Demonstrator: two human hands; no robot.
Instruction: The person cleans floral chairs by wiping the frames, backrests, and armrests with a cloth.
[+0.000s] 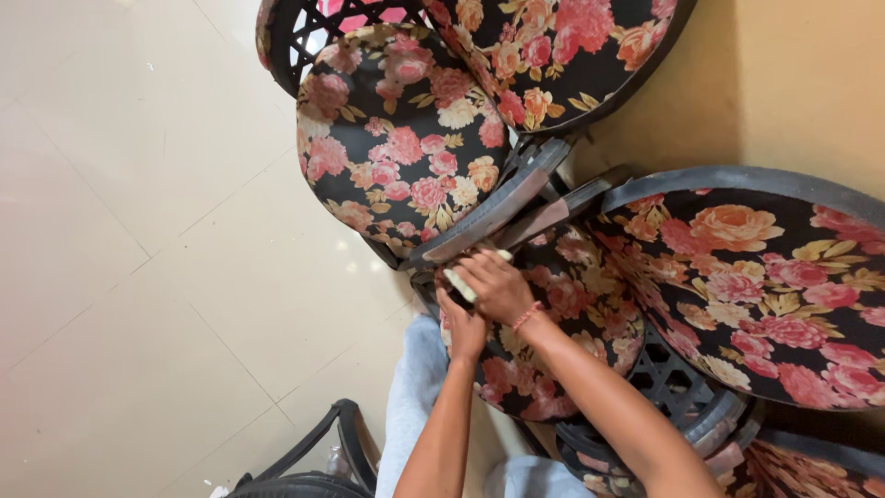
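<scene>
Both my hands rest on the front edge of a round seat cushion [553, 304] covered in black cloth with pink and orange flowers. My right hand [498, 284] is closed around a small pale object [461, 284] at the cushion's edge, next to the dark armrest [489, 217]; I cannot tell what the object is. A red thread band circles that wrist. My left hand [464, 330] grips the cushion's rim just below the right hand, fingers curled over the fabric.
A second flowered chair [396, 138] stands to the left, with a flowered backrest [562, 46] above and another [765, 286] at right. A cream tiled floor [138, 231] fills the left. A dark curved frame [323, 452] sits at the bottom. An ochre wall [793, 83] is upper right.
</scene>
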